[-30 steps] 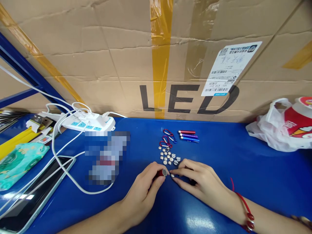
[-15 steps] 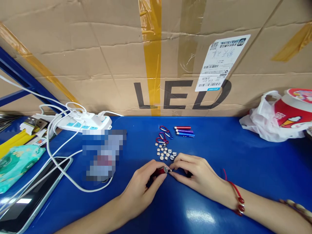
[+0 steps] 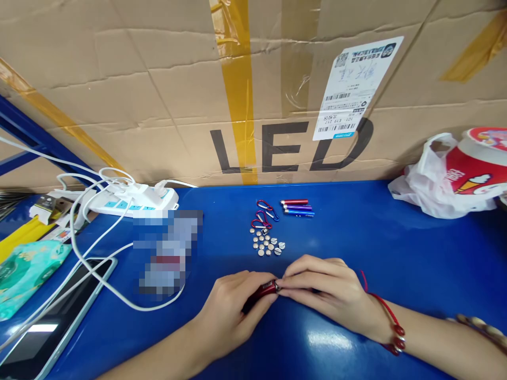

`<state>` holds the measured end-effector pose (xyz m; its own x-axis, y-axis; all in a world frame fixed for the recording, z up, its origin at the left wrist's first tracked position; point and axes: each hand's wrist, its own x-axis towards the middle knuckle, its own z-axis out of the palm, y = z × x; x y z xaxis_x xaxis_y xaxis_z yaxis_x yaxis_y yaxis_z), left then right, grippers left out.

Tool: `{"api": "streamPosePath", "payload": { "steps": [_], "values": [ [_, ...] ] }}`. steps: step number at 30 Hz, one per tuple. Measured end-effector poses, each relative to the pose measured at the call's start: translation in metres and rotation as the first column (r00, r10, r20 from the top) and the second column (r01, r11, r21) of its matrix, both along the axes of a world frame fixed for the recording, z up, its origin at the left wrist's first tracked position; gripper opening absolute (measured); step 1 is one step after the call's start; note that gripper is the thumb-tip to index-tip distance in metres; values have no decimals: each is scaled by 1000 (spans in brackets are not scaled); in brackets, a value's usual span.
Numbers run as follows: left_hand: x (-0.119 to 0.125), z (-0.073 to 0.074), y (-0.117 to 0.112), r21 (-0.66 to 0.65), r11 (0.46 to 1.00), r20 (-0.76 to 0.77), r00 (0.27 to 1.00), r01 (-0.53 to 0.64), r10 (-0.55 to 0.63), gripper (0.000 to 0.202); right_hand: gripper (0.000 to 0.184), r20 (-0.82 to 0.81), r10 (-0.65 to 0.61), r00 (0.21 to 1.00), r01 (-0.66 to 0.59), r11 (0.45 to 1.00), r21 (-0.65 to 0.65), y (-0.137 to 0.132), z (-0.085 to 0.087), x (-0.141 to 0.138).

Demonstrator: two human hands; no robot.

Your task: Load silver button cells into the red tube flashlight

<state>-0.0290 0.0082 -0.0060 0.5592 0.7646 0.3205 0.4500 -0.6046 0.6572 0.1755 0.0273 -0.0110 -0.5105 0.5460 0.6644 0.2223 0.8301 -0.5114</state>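
Lower centre, we find left hand [image 3: 232,303] clamping red tube [image 3: 267,288], right hand [image 3: 335,290] pinching its end, apparently fitting, needing steady alignment.

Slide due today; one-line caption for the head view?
Left hand grips a red tube, right hand at its end; silver discs and carabiners lie beyond on the blue table.

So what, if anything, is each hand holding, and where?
Left hand: a dark red tube, gripped along its barrel. Right hand: fingers at the tube's end; a hold there cannot be told.
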Motion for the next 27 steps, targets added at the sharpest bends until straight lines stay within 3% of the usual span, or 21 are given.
{"api": "streamPosePath", "payload": {
  "steps": [11, 17, 22, 27],
  "values": [
    [0, -3, 1, 101, 995, -44, 999, 10, -6, 14, 11, 122, -21, 992, 20, 1000, 7, 0, -4, 2],
    [0, -1, 0, 116, 993, -71, 997, 15, -7, 15, 12, 97, -1, 995, 1, 1000, 0, 2, -3, -1],
    [-1, -1, 0, -12, 1000, -30, 999, 14, -15, 9, 12, 110, -27, 994, 23, 999, 31, 0, 1, -1],
    [-4, -4, 2, -98, 994, 50, 997, -50, 56, 8, 12, 128, 2, 992, -10, 998, 60, -1, 1, -2]
  ]
}}
